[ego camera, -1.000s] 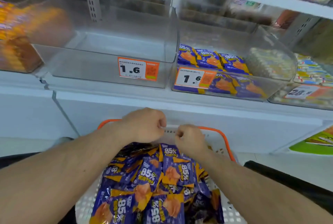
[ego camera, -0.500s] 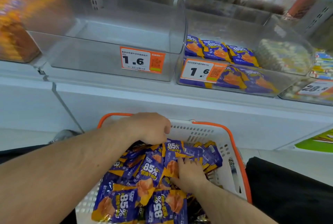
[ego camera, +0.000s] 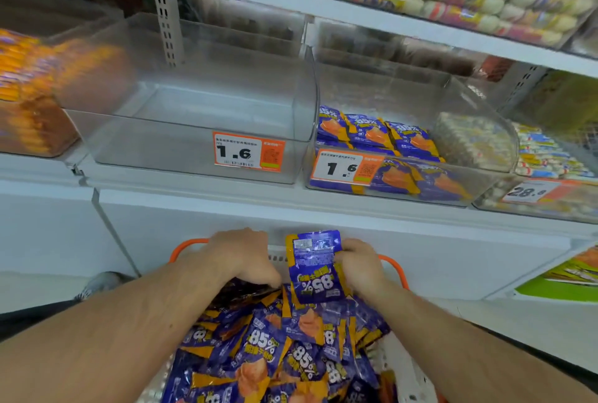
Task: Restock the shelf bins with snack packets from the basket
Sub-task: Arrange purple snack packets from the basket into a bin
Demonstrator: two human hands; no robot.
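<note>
A clear shelf bin is sitting bare beside a second bin holding purple packets. Below, the orange-rimmed basket is brimming with snack packets. The left hand is curling into the pile (grip unclear). The right hand is pinching one lifted packet upside down.

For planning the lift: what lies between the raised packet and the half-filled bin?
In the head view, only the white shelf front lies between the raised packet and the half-filled bin.
</note>
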